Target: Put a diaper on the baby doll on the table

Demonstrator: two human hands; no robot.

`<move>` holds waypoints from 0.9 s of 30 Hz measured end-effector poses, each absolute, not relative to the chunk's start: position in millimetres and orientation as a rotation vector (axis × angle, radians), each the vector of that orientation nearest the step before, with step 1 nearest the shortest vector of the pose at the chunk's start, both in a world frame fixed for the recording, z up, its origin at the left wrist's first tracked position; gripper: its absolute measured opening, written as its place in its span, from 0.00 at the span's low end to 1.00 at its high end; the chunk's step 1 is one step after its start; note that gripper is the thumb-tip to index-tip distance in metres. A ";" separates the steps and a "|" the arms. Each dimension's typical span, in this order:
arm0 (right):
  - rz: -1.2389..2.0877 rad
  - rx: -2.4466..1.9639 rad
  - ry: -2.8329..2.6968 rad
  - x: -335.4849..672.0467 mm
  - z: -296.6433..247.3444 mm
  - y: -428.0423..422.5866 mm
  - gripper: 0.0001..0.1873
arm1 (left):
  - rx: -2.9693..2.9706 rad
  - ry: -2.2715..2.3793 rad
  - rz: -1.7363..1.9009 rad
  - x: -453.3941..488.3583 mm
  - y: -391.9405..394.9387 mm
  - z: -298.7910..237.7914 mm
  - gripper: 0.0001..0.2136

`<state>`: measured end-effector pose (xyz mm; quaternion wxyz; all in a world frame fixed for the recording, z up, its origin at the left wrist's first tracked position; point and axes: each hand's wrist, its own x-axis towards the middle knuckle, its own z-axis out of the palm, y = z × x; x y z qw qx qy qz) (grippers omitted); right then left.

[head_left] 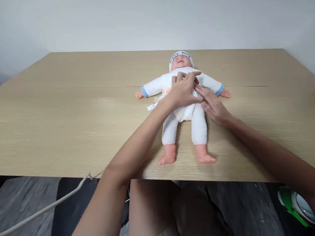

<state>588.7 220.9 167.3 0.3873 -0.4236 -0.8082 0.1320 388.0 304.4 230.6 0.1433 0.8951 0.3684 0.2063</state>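
A baby doll (199, 131) in a white outfit with blue cuffs lies on its back, its feet toward me. Around its hips is a white diaper (184, 113), with a loose white tab (151, 107) sticking out at the left. My left hand (184, 90) lies across the doll's belly, fingers bent and thumb low, closed on the diaper's right side. Against that same side, my right hand (212, 104) has its fingers pressed together at the diaper's edge. The fingertips of both hands nearly meet, and the bit of diaper between them is mostly hidden.
The doll lies on a light wooden table (65, 121) with a seam across it, against a pale wall (138, 17). A white cable (45, 212) runs at the front left edge. Below at the right is a green and white round object (298, 207).
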 end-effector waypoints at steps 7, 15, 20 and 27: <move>0.306 -1.023 -2.053 591.2 166.5 224.5 0.38 | 2.585 0.978 0.871 362.7 286.4 234.8 0.32; 0.169 -1.042 -2.017 588.3 168.2 221.6 0.37 | 2.245 1.444 0.988 251.8 290.0 176.8 0.17; 0.198 -1.147 -2.047 569.3 201.0 255.9 0.34 | 2.202 1.567 0.869 231.7 293.7 163.2 0.14; 0.519 -1.353 -2.377 515.7 267.8 315.9 0.33 | 2.186 1.729 0.625 239.1 290.9 165.8 0.14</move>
